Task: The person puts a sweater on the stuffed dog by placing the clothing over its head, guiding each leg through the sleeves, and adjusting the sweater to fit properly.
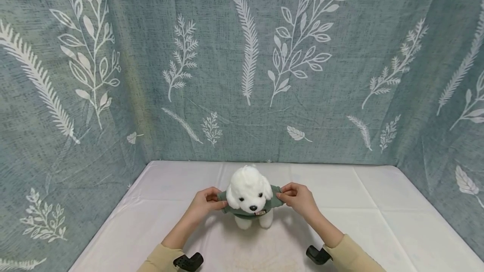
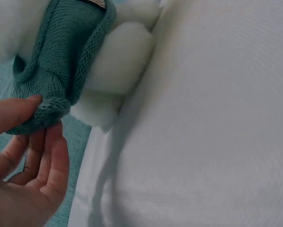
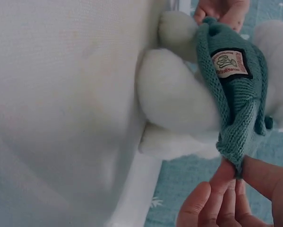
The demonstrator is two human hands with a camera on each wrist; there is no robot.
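While the white plush dog [image 1: 247, 196] stands at lower centre, left hand [image 1: 205, 205] and right hand [image 1: 298, 198] each pinch its green sweater [image 1: 231, 210].

a white plush toy dog [image 1: 247, 192] stands at lower centre of the head view, on a white cloth-covered table [image 1: 378, 213]. a green knitted sweater [image 1: 242, 210] sits around its body. the left hand [image 1: 206, 202] lies at its left, the right hand [image 1: 298, 198] at its right. a grey-blue leaf-patterned curtain [image 1: 242, 62] hangs behind the table, filling the upper frame.
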